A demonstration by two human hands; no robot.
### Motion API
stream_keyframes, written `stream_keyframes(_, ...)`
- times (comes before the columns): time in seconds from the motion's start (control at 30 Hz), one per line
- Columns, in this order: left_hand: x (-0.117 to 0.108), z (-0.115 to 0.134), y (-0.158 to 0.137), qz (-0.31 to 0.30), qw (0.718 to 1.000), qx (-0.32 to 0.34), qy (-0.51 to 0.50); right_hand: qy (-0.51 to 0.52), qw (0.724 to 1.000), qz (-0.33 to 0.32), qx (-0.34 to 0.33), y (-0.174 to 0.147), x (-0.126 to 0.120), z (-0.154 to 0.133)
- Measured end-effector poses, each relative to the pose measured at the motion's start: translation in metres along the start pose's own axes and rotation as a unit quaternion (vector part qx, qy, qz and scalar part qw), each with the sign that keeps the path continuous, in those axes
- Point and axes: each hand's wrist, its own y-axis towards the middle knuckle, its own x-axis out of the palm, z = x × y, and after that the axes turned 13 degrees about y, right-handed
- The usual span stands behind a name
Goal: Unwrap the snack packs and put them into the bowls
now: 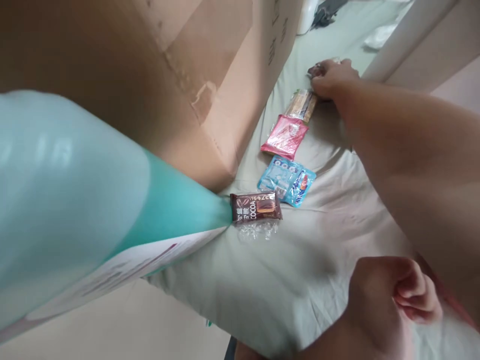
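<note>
My right hand reaches to the far part of the sheet, its fingers closed on a small dark brown packet that they partly cover. Just below it lies a clear-wrapped tan snack packet. From there a pink packet, a blue pouch and a brown cocoa snack packet run in a line towards me. Curled into a fist at the lower right, my left hand is near none of the packets and shows nothing in it.
A large cardboard box stands at the upper left. In front of it, a big teal and pale bottle fills the left side, close to the camera. Pale green sheet lies under the packets. Dark cables lie at the top.
</note>
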Motion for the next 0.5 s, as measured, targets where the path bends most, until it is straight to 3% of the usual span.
stream_keyframes(0.07,-0.002,-0.001,-0.004,-0.013,1.0,0.003,0.004,-0.012,0.996,0.064,0.066,-0.008,0.001,-0.001)
stream_keyframes(0.33,0.001,-0.018,-0.02,-0.04,0.998,0.044,0.02,-0.067,0.996,0.003,0.056,-0.082,-0.003,-0.021)
stream_keyframes(0.5,-0.005,-0.011,-0.029,-0.037,0.994,0.103,0.021,-0.141,0.988,0.002,0.06,-0.107,0.0,-0.021)
